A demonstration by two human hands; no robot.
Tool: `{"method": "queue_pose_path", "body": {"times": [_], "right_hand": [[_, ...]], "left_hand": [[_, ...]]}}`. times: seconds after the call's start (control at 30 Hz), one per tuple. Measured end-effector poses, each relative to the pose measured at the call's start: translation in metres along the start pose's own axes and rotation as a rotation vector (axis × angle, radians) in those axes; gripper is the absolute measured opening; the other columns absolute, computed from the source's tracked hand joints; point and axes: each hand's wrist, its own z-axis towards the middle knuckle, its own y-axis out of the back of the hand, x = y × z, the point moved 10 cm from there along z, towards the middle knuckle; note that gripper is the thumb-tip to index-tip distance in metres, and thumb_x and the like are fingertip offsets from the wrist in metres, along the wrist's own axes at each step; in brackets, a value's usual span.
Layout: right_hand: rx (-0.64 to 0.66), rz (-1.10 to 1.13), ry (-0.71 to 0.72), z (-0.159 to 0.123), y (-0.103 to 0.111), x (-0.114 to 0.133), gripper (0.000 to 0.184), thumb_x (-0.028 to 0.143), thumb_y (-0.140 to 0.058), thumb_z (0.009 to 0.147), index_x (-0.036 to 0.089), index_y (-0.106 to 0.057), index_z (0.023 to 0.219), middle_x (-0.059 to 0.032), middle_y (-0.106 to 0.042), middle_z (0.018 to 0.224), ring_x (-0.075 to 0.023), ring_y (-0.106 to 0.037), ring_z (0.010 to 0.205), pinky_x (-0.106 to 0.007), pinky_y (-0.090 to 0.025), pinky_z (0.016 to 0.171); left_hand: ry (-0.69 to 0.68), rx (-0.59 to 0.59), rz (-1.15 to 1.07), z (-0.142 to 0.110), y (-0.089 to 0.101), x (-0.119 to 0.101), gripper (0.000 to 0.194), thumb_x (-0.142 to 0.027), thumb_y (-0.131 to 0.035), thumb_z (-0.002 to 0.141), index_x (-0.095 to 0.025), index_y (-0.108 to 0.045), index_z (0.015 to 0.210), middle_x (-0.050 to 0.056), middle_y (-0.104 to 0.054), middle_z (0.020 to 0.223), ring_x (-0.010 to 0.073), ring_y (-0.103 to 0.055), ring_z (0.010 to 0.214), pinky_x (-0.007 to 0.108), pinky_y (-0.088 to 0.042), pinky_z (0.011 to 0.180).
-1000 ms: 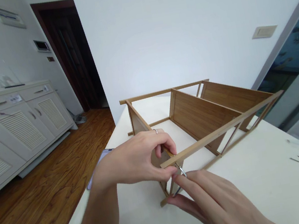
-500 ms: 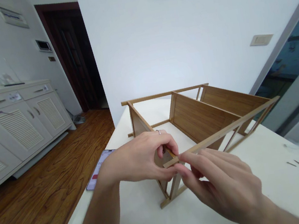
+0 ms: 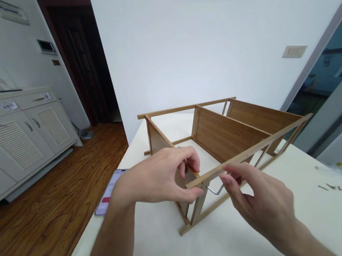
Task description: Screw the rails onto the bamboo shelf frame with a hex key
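Note:
A brown wooden shelf frame (image 3: 224, 132) lies on its side on the white table (image 3: 165, 251). My left hand (image 3: 162, 175) grips the near corner of the frame, its thumb by the end of the upper rail and its fingers curled over the end panel. My right hand (image 3: 257, 194) pinches the long arm of a bent metal hex key (image 3: 215, 191) between thumb and fingers. The key's short end meets the side of the rail near that corner; whether it sits in a screw head is too small to tell.
A phone (image 3: 111, 191) lies at the table's left edge, beside my left forearm. Several small screws (image 3: 331, 187) and a clear plastic bag (image 3: 324, 171) are on the right. The wall (image 3: 198, 53) rises behind the table, and a white cabinet (image 3: 15, 136) stands at left.
My right hand has moved off the rail's end to the right, and the hex key now shows in its fingers. My left hand stays on the corner. The view has shifted slightly.

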Motion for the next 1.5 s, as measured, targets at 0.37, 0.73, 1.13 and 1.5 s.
{"method": "queue_pose_path", "body": {"times": [0.37,0.73,1.13,1.5], "right_hand": [[0.118,0.154,0.101,-0.037,-0.026,0.018,0.026,0.012,-0.053,0.104,0.02,-0.056,0.079,0.0028,-0.055,0.063,-0.0108,-0.049,0.054,-0.025,-0.038,0.054],[0.276,0.535,-0.222,-0.046,-0.051,0.035,0.004,0.021,-0.058,0.103,0.019,-0.06,0.1,0.0022,-0.067,0.078,-0.0086,-0.064,0.062,-0.018,-0.051,0.061],[0.065,0.167,0.149,-0.034,-0.016,0.042,0.031,0.01,-0.072,0.092,0.019,-0.062,0.12,-0.0044,-0.075,0.091,-0.0153,-0.071,0.075,-0.026,-0.056,0.066],[-0.014,0.053,0.605,0.002,0.005,0.079,0.02,0.022,-0.079,0.091,0.009,-0.073,0.078,0.0002,-0.059,0.06,-0.0116,-0.052,0.055,-0.033,-0.033,0.047]], "left_hand": [[-0.044,0.025,0.021,0.001,0.0,-0.003,0.028,-0.041,-0.078,0.082,-0.02,-0.06,0.082,0.0,-0.067,0.087,0.0151,-0.057,0.081,0.028,-0.046,0.074],[-0.08,0.108,-0.069,-0.004,0.001,-0.002,0.021,-0.028,-0.077,0.081,-0.021,-0.065,0.096,0.002,-0.073,0.104,0.0161,-0.061,0.091,0.029,-0.051,0.085],[-0.075,0.083,-0.111,-0.004,0.004,0.0,0.023,-0.032,-0.082,0.08,-0.02,-0.069,0.094,0.004,-0.077,0.112,0.0169,-0.068,0.096,0.029,-0.053,0.089],[-0.139,0.113,-0.181,-0.002,0.001,0.003,0.023,-0.032,-0.084,0.079,-0.019,-0.069,0.09,0.005,-0.076,0.109,0.0145,-0.064,0.089,0.027,-0.054,0.084]]}}
